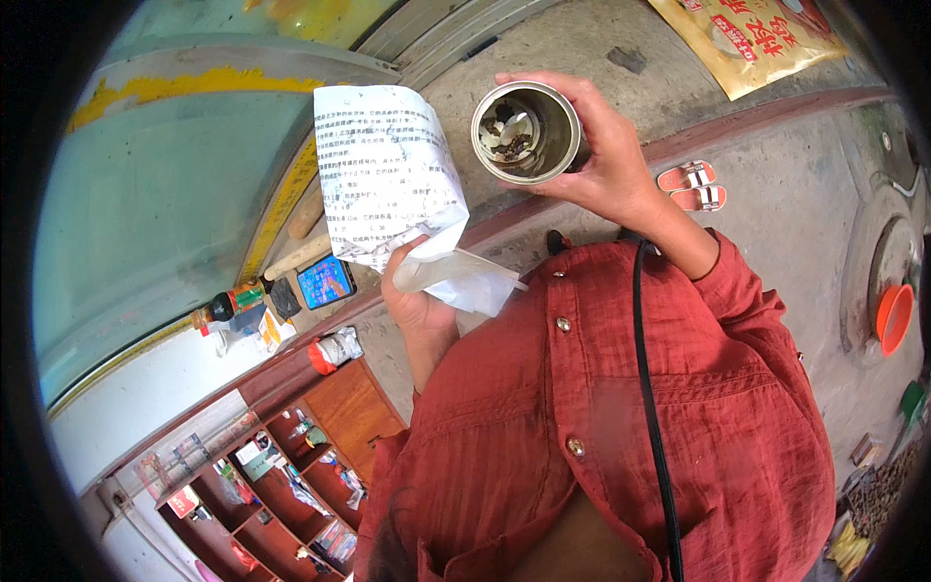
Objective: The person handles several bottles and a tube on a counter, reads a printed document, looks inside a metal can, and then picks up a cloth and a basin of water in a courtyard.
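Note:
My right hand (593,145) holds an open metal can (567,138), its mouth turned towards me. Small dark bits and a pale patch show at the bottom inside. To its left, my left hand (418,298) grips a folded sheet of printed white paper (389,167) by its lower end, with the thumb against it. A translucent whitish piece, perhaps plastic (458,273), sticks out to the right from the same hand. The can and the paper are apart.
At left, beside a glass panel (145,189), are wooden rods (298,256), a lit phone (326,281) and a dark bottle (234,302). A shelf unit (291,436) holds small goods. Slippers (691,188), an orange basin (894,320) and a printed bag (749,44) lie to the right.

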Demonstrator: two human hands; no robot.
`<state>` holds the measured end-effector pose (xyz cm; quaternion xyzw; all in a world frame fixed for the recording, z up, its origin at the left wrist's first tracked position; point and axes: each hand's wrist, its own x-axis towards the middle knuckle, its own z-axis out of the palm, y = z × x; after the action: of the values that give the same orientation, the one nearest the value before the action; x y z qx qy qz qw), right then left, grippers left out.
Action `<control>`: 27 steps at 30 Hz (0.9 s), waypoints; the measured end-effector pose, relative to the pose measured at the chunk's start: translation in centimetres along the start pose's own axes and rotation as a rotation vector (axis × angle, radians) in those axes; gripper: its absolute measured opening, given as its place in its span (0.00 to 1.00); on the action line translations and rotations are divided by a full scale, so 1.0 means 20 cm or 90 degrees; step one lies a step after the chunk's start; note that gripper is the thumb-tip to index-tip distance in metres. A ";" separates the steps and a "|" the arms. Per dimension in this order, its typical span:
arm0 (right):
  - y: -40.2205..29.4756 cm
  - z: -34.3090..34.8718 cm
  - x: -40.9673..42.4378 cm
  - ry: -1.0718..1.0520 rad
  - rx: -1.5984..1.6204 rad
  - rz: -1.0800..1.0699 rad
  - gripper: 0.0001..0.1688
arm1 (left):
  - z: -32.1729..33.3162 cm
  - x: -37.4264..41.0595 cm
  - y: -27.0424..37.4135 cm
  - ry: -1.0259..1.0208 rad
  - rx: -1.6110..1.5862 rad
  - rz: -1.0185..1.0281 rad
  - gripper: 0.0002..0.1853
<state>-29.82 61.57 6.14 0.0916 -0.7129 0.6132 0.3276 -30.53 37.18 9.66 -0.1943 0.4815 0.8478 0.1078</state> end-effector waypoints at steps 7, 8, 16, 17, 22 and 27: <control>-0.02 0.00 0.00 0.028 -0.004 0.008 0.44 | 0.03 0.00 0.00 0.013 -0.017 0.003 0.17; -0.02 -0.01 0.00 0.033 -0.009 0.005 0.44 | 0.05 0.00 0.00 0.029 -0.004 0.008 0.17; -0.04 -0.05 -0.01 0.027 -0.062 0.022 0.45 | 0.08 -0.01 -0.02 0.026 0.023 0.029 0.16; -0.04 -0.05 -0.01 0.019 -0.072 0.018 0.46 | 0.07 -0.01 -0.01 0.036 0.029 0.028 0.16; -0.05 -0.13 0.11 0.044 -0.175 -0.014 0.48 | -0.02 -0.01 -0.01 -0.057 0.046 0.093 0.15; -0.01 -0.02 0.20 0.002 -0.200 0.022 0.46 | -0.13 -0.01 0.00 -0.070 0.078 0.216 0.22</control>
<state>-32.70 62.94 8.61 0.0256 -0.8011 0.4997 0.3285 -29.82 35.02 8.52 -0.0564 0.5516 0.8322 0.0011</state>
